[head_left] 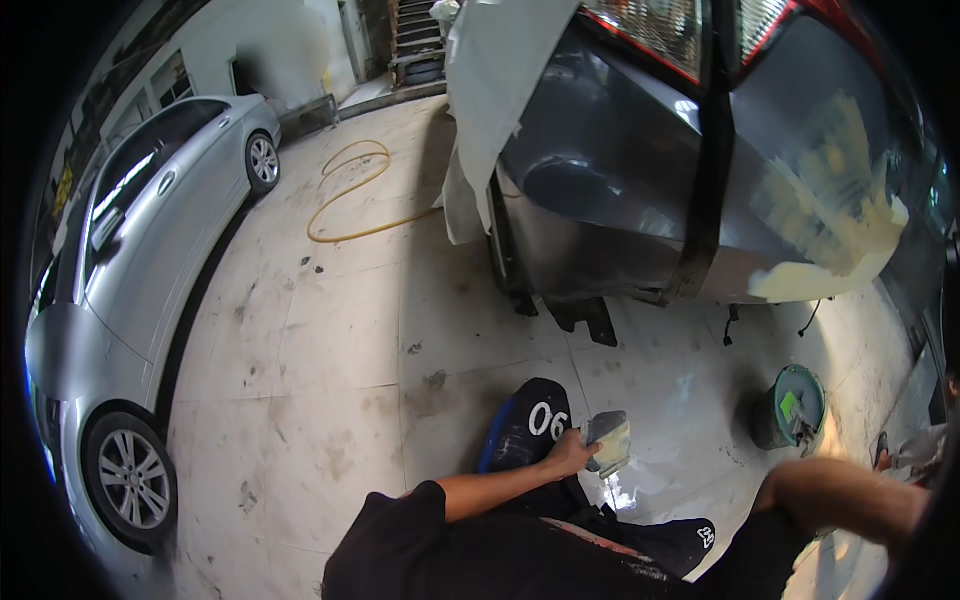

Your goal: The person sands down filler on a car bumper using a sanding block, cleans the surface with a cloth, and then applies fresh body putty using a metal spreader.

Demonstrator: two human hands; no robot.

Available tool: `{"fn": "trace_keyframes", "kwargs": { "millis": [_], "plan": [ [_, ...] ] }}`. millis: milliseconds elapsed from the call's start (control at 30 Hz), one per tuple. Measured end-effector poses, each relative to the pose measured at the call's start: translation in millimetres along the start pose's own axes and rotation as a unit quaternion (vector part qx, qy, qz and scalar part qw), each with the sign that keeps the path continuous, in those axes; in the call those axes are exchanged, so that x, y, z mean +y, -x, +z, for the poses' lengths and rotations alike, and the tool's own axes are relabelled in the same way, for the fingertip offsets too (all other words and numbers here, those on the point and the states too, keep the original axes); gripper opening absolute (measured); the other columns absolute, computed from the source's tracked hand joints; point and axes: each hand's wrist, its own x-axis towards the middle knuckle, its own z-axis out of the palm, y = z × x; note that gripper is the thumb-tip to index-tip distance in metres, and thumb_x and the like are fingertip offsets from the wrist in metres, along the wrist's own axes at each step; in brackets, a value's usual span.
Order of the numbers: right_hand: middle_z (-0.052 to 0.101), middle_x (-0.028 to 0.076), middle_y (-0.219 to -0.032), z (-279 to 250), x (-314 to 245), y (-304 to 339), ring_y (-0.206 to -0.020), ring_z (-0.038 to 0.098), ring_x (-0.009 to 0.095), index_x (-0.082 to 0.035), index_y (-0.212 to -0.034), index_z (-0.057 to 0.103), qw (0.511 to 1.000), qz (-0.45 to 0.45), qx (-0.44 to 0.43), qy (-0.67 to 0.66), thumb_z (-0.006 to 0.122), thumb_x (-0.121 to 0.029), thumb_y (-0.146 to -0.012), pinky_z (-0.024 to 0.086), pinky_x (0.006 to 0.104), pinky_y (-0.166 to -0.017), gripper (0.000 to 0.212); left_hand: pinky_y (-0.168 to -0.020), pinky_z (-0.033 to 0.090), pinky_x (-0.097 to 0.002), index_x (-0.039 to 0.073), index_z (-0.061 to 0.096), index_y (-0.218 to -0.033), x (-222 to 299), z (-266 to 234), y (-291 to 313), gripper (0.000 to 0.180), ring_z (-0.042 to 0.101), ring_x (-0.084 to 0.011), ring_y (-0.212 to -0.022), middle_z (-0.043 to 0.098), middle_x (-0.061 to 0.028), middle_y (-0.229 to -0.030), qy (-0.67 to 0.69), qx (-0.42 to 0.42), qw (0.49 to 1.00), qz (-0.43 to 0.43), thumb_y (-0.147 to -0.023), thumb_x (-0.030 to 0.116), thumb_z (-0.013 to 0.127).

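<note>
My left hand [572, 452] is closed around the edge of a flat grey putty board [612, 445] smeared with pale yellow filler. It holds the board over my bent knees, in dark trousers with white print. My right arm [845, 490] stretches toward the right rim, blurred, and its hand lies beyond the picture. Ahead stands a dark grey car body [630, 190], its lights at the top. Pale yellow filler [840, 220] covers a broad patch on its right corner, and a black strip [712, 180] runs down it.
A dark green bucket [765, 425] with several items inside stands on the tiled floor at right. A silver car [165, 240] is parked at left. A yellow hose [345, 237] loops across the floor. White sheeting [490, 90] hangs by the car body. Part of another person [920, 445] shows at the right edge.
</note>
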Motion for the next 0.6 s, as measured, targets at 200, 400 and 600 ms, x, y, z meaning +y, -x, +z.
{"fn": "trace_keyframes", "kwargs": {
  "millis": [200,400,600],
  "plan": [
    [0.054,0.023,-0.126,210.7,-61.0,46.6,-0.120,0.053,0.033,0.003,-0.125,0.053,0.968,-0.185,-0.135,-0.105,0.051,-0.010,-0.095,0.045,0.0405,-0.101,0.032,-0.056,0.048,-0.0433,-0.010,0.059,-0.074,-8.2,-36.0,12.1,0.042,0.066,-0.0333,-0.063,0.060,-0.0262,-0.064,-0.145,0.128,0.970,0.145,-0.085,0.030,0.065],
    [0.050,0.027,-0.129,242.9,-65.9,72.6,-0.124,0.048,0.040,0.001,-0.125,0.052,0.965,-0.183,-0.132,-0.131,0.049,-0.015,-0.097,0.042,0.0467,-0.104,0.033,-0.053,0.047,-0.0388,-0.007,0.063,-0.087,39.4,-61.4,21.6,0.030,0.063,-0.0230,-0.055,0.059,-0.0141,-0.059,0.007,0.114,0.993,0.016,-0.088,0.023,0.064],
    [0.043,0.031,-0.136,177.7,-38.0,152.9,-0.125,0.046,0.045,-0.001,-0.129,0.050,0.958,0.006,-0.286,-0.033,0.047,-0.009,-0.095,0.043,0.0521,-0.101,0.035,-0.060,0.048,-0.0340,-0.006,0.064,-0.099,42.7,-77.0,21.9,0.030,0.059,-0.0139,-0.064,0.065,-0.0072,-0.074,0.047,0.038,0.998,-0.031,-0.088,0.021,0.068]
  ]
}}
